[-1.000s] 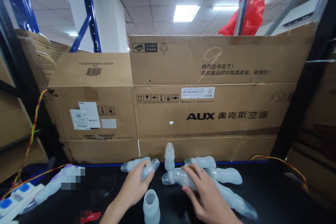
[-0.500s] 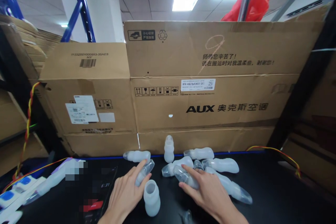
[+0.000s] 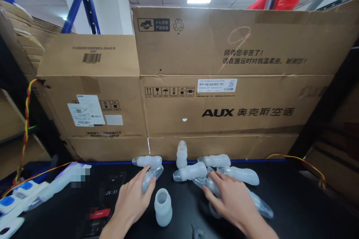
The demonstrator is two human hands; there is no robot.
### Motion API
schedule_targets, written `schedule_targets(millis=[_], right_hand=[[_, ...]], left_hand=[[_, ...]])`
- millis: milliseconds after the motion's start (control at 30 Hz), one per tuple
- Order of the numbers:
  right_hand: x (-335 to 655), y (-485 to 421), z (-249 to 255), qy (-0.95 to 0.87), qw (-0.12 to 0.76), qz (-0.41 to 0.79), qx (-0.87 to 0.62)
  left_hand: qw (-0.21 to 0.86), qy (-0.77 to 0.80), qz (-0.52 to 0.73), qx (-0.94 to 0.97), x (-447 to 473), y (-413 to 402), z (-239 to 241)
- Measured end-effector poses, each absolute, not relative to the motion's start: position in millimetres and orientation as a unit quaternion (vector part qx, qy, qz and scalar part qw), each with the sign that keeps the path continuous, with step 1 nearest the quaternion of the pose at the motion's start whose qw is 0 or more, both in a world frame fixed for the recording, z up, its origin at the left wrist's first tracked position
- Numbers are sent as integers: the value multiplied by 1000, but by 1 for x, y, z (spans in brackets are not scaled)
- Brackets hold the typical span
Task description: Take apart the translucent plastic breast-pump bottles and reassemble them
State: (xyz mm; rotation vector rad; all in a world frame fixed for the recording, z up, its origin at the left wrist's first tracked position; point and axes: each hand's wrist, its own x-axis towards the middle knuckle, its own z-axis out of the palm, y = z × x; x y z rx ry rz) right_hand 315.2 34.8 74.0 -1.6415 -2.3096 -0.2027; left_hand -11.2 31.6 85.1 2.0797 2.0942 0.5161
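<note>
Two bare hands rest on a black tabletop among translucent white squeeze bottles. The left hand lies palm down, fingers loosely curled over a clear-capped lying bottle. The right hand has its fingers closed around a second lying bottle near the middle of the pile. Just near of the left hand's fingers an open-mouthed bottle stands upright. At the far edge of the table, another upright bottle stands against the cardboard, with more bottles lying beside it to left and right.

A wall of cardboard boxes closes off the far side, touching the table's blue edge. Open black surface lies to the right of the pile and near the right hand. To the left, a phone with a lit screen lies just beside the left wrist.

The big box reads "AUX" with Chinese characters, a handwritten "9", and a white label beginning "KFR-46G" and marked "25".
</note>
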Motion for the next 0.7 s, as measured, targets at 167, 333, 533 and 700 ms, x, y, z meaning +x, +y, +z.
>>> schedule_targets(millis=[167, 333, 533, 700], right_hand=[[316, 32, 77, -808, 136, -58, -571], [316, 31, 72, -781, 142, -50, -606], [321, 35, 60, -772, 203, -59, -600], [316, 32, 58, -801, 166, -67, -571]], left_hand=[[58, 705, 129, 695, -4, 30, 90], [33, 711, 106, 695, 2, 29, 90], [22, 698, 112, 707, -4, 25, 90], [22, 720, 109, 684, -3, 26, 89]])
